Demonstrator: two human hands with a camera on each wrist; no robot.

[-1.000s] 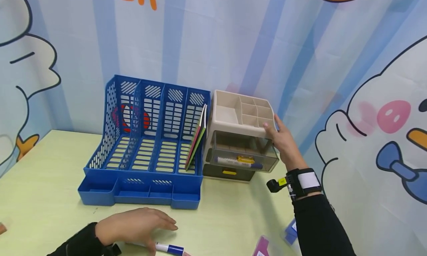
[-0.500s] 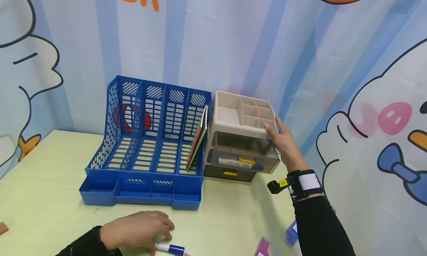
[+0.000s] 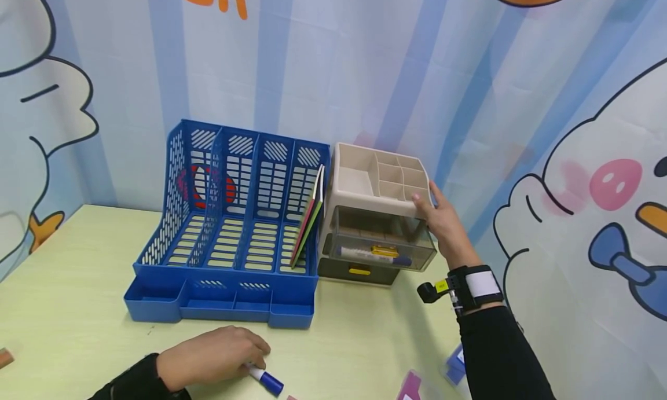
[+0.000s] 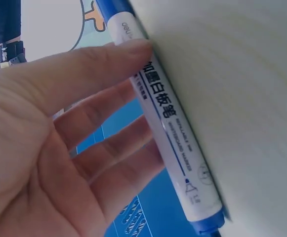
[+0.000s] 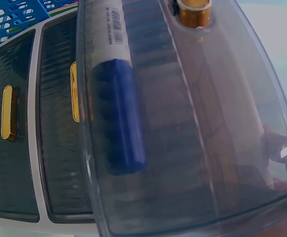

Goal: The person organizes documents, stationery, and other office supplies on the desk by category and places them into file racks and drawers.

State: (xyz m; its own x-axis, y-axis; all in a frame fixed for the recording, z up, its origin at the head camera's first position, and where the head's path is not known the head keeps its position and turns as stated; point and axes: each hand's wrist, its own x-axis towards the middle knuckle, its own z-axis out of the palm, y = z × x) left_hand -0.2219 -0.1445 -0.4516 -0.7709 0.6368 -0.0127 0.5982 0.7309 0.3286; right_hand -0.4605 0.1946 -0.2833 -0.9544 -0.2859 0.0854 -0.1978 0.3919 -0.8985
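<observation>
Head view: left grip (image 3: 215,355) pinches the marker (image 3: 268,381), now turned diagonal.

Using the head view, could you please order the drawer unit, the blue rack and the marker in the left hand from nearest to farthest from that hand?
1. The marker, held in the left hand.
2. The blue rack, just beyond the hand.
3. The drawer unit, right of the blue rack.

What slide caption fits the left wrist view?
Left hand grips a blue-and-white whiteboard marker, blue rack behind.
</observation>
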